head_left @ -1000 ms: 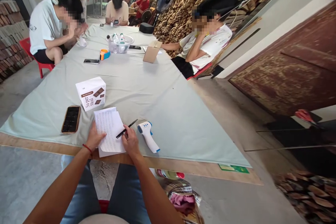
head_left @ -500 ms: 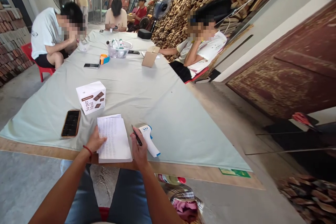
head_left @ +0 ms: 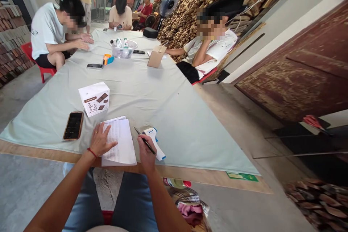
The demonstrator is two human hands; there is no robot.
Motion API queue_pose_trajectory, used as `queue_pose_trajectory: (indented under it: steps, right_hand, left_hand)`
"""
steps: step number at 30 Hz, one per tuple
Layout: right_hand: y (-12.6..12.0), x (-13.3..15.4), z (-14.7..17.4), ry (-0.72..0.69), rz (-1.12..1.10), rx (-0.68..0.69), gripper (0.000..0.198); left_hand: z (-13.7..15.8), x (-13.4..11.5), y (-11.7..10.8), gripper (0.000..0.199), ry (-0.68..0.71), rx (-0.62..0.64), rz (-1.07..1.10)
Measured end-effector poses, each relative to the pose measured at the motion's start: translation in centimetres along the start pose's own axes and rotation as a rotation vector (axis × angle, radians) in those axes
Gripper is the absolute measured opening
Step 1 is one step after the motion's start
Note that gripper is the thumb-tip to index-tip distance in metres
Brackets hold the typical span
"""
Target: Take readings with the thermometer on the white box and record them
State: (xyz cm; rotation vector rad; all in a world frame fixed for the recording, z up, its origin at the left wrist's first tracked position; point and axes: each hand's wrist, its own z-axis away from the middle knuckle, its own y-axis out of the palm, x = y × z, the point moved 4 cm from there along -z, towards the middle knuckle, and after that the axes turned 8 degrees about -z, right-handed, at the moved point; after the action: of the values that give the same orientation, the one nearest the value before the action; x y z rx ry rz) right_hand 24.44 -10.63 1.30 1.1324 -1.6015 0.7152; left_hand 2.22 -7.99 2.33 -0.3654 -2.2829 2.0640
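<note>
My left hand [head_left: 102, 140] lies with spread fingers on the left side of a stack of written paper sheets [head_left: 123, 145], near the table's front edge. A black pen [head_left: 148, 145] is gripped in my right hand [head_left: 146, 152], just right of the sheets, its end pointing up and left. Beside that hand a white and blue infrared thermometer [head_left: 157, 148] rests on the cloth, partly covered by the hand. A phone in an orange-rimmed case [head_left: 73, 126] lies left of the papers. Behind them stands a white box with brown print [head_left: 95, 98].
A pale green cloth [head_left: 195, 134] covers the long table. Farther back are a clear basin with bottles [head_left: 124, 50], an orange and blue tape dispenser [head_left: 108, 59], another phone [head_left: 95, 66] and a cardboard box [head_left: 156, 58]. Several people sit around the table; firewood is piled at right.
My left hand has gone from holding the papers' edge to lying spread across them. The pen has tilted in my right hand. The person at left has lowered both hands toward the table.
</note>
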Motion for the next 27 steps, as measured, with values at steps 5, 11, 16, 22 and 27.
queue_pose_trajectory:
  steps: [5,11,16,22,27]
  right_hand:
    - [0.5,-0.4,-0.4,0.110,-0.115,-0.067,0.030]
    - [2.2,-1.1,-0.9,0.283,-0.155,0.065,0.035]
    - [4.2,-1.8,-0.6,0.227,-0.047,0.169,0.023]
    - [5.0,-3.2,0.1,0.191,0.008,0.214,0.017]
    - [4.5,-3.4,-0.1,0.164,0.079,0.201,0.015]
  left_hand:
    - [-0.7,0.1,2.1,0.088,0.079,0.134,0.064]
    - [-0.7,0.0,1.6,0.088,0.106,0.066,0.153]
    - [-0.2,-0.8,1.0,0.068,0.212,0.009,0.199]
    - [0.0,-1.3,1.2,0.044,0.327,0.050,0.264]
    - [0.0,-1.4,1.5,0.037,0.311,0.042,0.275]
